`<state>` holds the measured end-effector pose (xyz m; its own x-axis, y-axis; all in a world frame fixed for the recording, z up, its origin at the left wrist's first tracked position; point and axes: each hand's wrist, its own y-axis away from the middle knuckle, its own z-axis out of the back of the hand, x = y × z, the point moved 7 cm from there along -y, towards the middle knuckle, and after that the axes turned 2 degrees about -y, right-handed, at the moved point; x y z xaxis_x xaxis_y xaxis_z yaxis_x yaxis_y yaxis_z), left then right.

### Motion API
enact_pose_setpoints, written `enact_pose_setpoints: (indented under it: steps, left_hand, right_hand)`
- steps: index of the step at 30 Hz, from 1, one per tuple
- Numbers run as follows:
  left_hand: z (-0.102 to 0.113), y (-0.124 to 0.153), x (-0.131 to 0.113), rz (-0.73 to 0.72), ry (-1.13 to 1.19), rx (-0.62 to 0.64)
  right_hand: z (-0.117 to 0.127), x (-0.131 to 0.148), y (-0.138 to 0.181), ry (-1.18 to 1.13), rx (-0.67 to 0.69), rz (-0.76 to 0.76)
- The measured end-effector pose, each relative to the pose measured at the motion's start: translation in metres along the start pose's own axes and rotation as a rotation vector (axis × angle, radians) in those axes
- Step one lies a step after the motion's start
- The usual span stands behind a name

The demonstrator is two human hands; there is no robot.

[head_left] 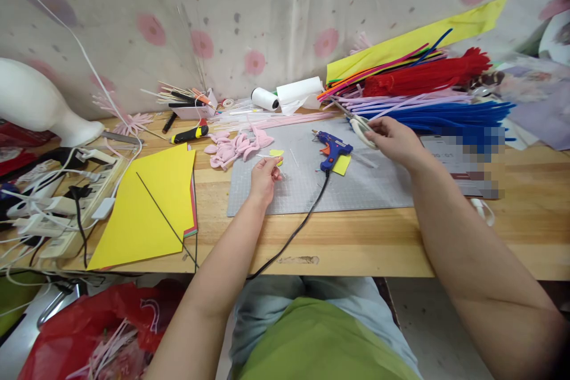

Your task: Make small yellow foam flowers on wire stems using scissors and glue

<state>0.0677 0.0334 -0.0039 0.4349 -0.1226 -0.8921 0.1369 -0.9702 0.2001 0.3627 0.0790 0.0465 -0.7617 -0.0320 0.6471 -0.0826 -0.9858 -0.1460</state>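
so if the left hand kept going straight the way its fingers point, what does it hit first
Probably the small yellow piece right at the fingertips of the left hand, on the grey cutting mat. Beyond it, up and slightly left, lies the pile of pink shapes. Depth is hard to judge from this view.

Home craft bench, pipe cleaners [427, 95], glue gun [332, 148]

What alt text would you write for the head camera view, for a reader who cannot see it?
A person at a wooden table holds a small yellow piece in the left hand over a grey cutting mat, while the right hand touches white-handled scissors. A blue glue gun stands between the hands; coloured pipe cleaners lie behind.
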Motion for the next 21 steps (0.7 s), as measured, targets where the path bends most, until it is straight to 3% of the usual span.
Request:
enact_pose_setpoints:
  steps: [3, 8, 11, 21]
  left_hand:
    - [0.0, 0.001, -0.001, 0.005, 0.009, 0.002]
    - [0.002, 0.0, -0.001, 0.018, 0.067, 0.004]
    - [0.004, -0.001, 0.001, 0.032, 0.104, -0.01]
    - [0.004, -0.004, 0.007, 0.096, 0.192, -0.015]
  right_hand:
    - [-0.017, 0.027, 0.009, -0.083, 0.035, 0.168]
    - [-0.05, 0.075, 0.036, 0.211, 0.05, 0.443]
    - [-0.062, 0.089, 0.048, 0.36, 0.045, 0.575]
    - [-0.077, 0.087, 0.05, 0.494, 0.012, 0.626]
